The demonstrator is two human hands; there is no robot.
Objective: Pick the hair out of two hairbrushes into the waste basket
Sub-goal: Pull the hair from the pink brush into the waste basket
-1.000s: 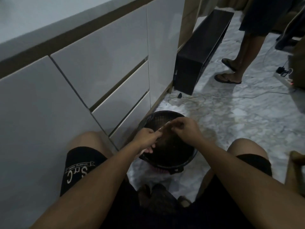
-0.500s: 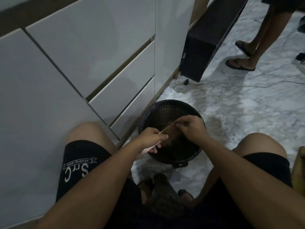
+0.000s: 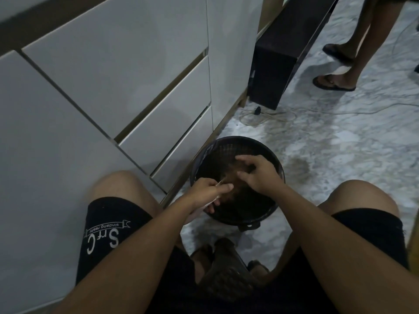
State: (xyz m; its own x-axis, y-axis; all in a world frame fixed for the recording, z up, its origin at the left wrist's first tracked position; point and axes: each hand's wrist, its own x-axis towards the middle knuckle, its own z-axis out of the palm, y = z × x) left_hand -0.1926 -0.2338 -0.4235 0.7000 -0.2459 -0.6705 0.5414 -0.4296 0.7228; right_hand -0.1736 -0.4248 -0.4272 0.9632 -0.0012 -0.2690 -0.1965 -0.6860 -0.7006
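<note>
Sitting on the marble floor (image 3: 340, 155) with your knees apart, you had the black waste basket (image 3: 277, 168) set between your legs, close against the base of the white cabinet (image 3: 113, 87), so that anything you pulled loose would fall straight in. Your left hand (image 3: 208, 193) was closed around a hairbrush (image 3: 229, 177), gripping the pale handle low at the basket's near rim and holding the head out over the opening; the light was dim and the brush head showed only as a brownish blur, so you could not read its bristles clearly. Your right hand (image 3: 258, 172) hovered over that head with the fingers (image 3: 243, 157) curled and spread like a claw, touching or just above the tangle; whether they had actually pinched a clump was not clear from this view. Holding the brush over the mouth rather than beside it looked like a sensible choice, since fine strands drift and cling. A second brush was not visible anywhere, so you seemed to be somewhere within the picking, with no way to judge how much hair remained. Another person's legs (image 3: 353, 41) in sandals stood well apart, beyond a dark box (image 3: 278, 71) and a loose cable (image 3: 272, 114).
</note>
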